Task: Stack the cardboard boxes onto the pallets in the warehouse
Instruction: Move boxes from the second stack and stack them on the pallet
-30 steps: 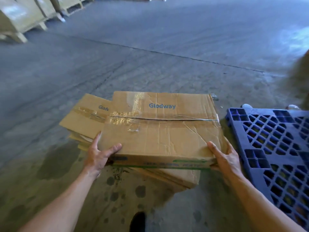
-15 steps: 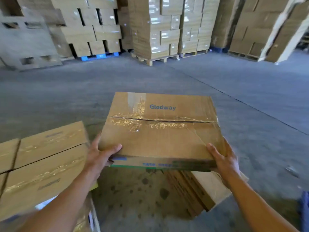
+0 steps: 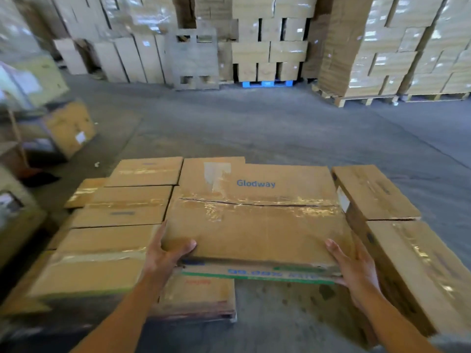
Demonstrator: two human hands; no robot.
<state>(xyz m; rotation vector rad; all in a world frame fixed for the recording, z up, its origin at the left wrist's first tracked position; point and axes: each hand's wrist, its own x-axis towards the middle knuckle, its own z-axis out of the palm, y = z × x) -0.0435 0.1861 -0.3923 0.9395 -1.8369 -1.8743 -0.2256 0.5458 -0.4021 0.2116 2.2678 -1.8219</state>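
I carry a flat taped cardboard box (image 3: 254, 220) printed "Glodway", held level in front of me. My left hand (image 3: 165, 258) grips its near left corner, thumb on top. My right hand (image 3: 354, 268) grips the near right corner, fingers along the side. Below and to the left lies a layer of several similar boxes (image 3: 112, 225) on a low pallet whose edge (image 3: 198, 314) shows at the bottom. Two more boxes (image 3: 397, 240) lie in a row on the right. The carried box hangs over the gap between these two groups.
Tall wrapped stacks of cartons on wooden pallets (image 3: 382, 47) line the back. A blue pallet (image 3: 267, 83) sits under one stack, and an upright pallet (image 3: 195, 59) leans beside it. Loose boxes (image 3: 61, 128) crowd the left side. Grey concrete floor (image 3: 254, 123) lies ahead.
I have turned left with the box still in both hands. The stacked boxes on the left now lie directly below and ahead, and the row on the right has come into view.
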